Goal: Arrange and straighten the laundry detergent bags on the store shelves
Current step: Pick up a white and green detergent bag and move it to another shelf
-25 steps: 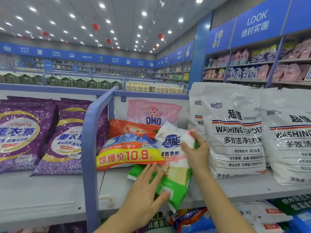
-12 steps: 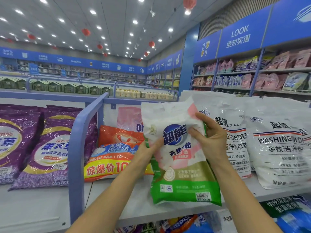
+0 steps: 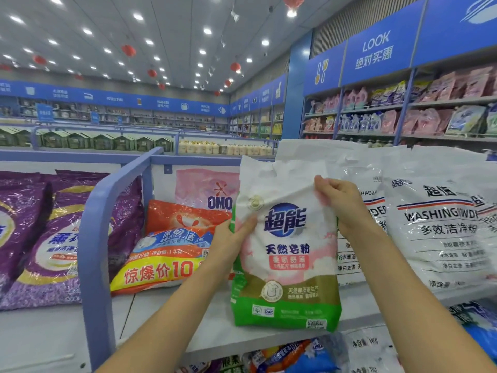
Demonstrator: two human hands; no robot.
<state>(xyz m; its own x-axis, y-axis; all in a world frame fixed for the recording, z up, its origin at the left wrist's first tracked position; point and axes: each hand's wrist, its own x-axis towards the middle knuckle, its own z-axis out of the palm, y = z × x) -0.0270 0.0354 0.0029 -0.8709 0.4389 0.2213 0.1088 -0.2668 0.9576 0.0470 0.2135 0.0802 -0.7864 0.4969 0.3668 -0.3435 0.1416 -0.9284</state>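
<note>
A white, pink and green detergent bag (image 3: pixel 286 265) stands upright at the front of the white shelf (image 3: pixel 166 313). My left hand (image 3: pixel 233 239) grips its left edge, thumb across the front. My right hand (image 3: pixel 339 201) pinches the crumpled top right corner. Behind it to the left lie an orange and yellow bag (image 3: pixel 164 261) flat on the shelf and a pink OMO bag (image 3: pixel 207 187) leaning against the back. White washing-powder bags (image 3: pixel 441 219) stand to the right, one partly hidden by the held bag.
Purple bags (image 3: pixel 59 238) fill the left bay beyond a blue metal divider (image 3: pixel 95 238). More bags lie on the lower shelf (image 3: pixel 309 356). A wall of shelves with pink pouches (image 3: pixel 435 117) stands at the far right, and low displays run across the aisle behind.
The bag lay tilted against the shelf a second ago; both hands lifted it upright. My right hand has moved up to the top corner and my left hand grips the side.
</note>
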